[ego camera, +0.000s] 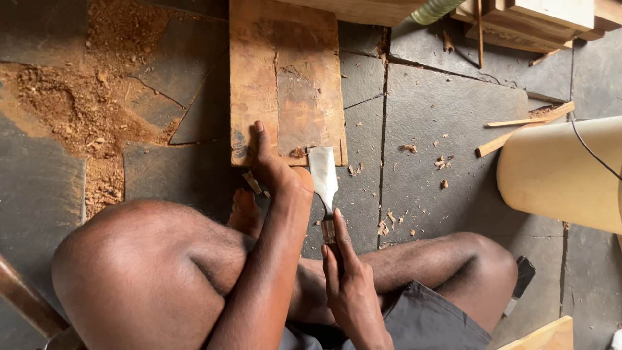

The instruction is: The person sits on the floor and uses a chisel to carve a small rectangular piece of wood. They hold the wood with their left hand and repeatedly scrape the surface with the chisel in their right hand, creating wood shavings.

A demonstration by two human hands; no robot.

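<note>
- Right hand (350, 285) wrapped round the handle of a wide flat chisel (323, 176), index finger laid along the neck; grip closed tight on it.
- Chisel blade runs straight ahead of that grip, its tip at the near edge of the wooden board (287, 78), right-hand corner.
- Left hand (275, 165) just left of the blade, pressed flat on the board's near edge w/ thumb stretched fwd onto the wood; it holds nothing, only pins the board to the floor.
- Progress, judged: a paler, rough patch on the board ahead of the blade looks already pared; the rest of the face is dark and smooth, so most seems untouched. Early-to-mid stage, I'd say.
- Wood chips (414, 172) lie right of the grip on the stone floor (453, 110), so some cutting is done. Big sawdust heap (78, 104) lies far left.
- Counts: 1 chisel, 1 board in work, 2 hands, both the person's own.
- Also 2 thin wood strips (525, 133) well right of the grip, 1 pale rounded block (557, 175) beside them, a stack of timber offcuts (538, 23) ahead-right; number in the stack unclear.
- Dark tool handle (520, 282) by the right knee; kind can't be told.
</note>
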